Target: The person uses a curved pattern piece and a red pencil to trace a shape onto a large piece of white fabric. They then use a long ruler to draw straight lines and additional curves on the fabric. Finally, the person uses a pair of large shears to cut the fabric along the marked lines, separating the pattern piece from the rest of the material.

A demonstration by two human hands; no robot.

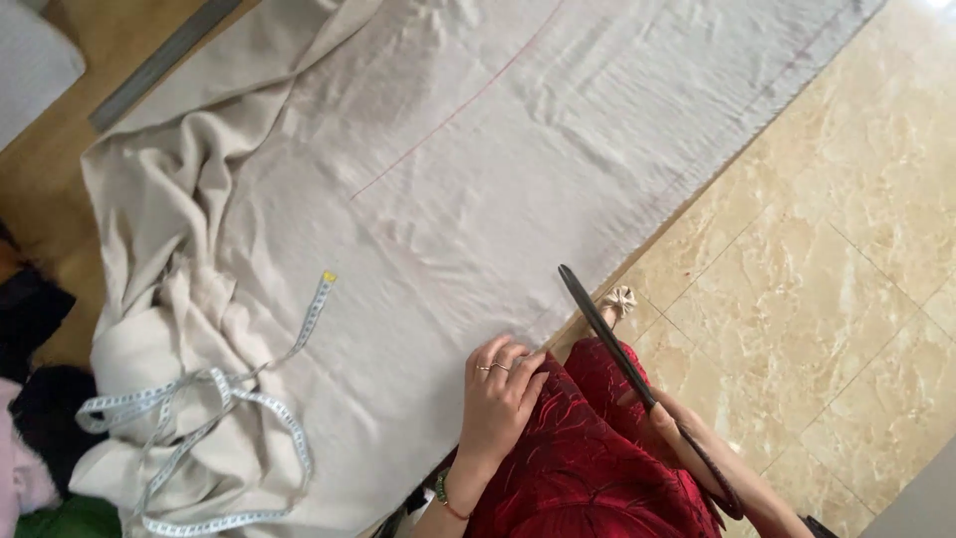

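Lying creased (cream) cloth (448,199); scissors (607,334) closed

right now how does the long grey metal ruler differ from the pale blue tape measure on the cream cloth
The long grey metal ruler lies straight and rigid; the pale blue tape measure is limp, looped and tangled. The ruler rests on the bare wooden table beside the cream cloth; the tape lies on the cloth. The ruler is far from both hands; the tape is nearer the left hand.

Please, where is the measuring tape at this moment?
In the head view, the measuring tape lies in loose loops on the lower left part of the cream fabric, to the left of the left hand, not touching it.
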